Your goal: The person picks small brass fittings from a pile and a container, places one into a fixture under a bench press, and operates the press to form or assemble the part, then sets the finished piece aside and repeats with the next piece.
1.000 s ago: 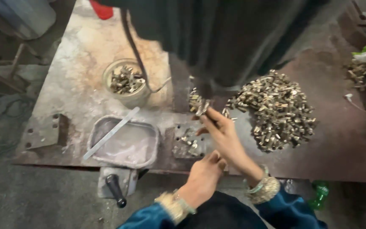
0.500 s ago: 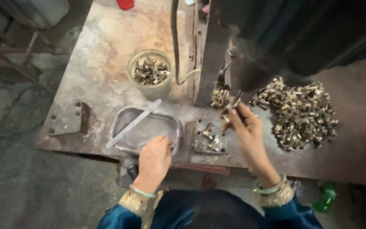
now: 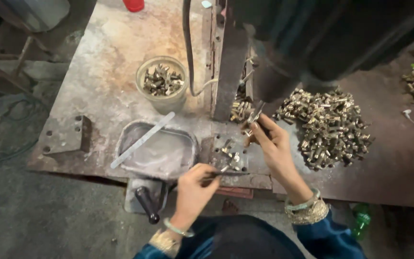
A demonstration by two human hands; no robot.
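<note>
Right hand (image 3: 270,139) pinches a small brass part (image 3: 251,135) just under the press head (image 3: 276,79), its long axis too small to judge. Left hand (image 3: 193,184) grips a thin rod (image 3: 226,173), tip toward the die plate (image 3: 230,154). Heap (image 3: 329,127) lies right, tray (image 3: 156,151) and cup (image 3: 162,82) left; nothing obstructs.

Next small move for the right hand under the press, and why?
Probably seat the small brass part under the machine head. The right hand pinches it at the fingertips just below the head, not visibly set down yet. The left hand holds a thin metal tool by the fixture block, apart from the head. Judgement only.
</note>
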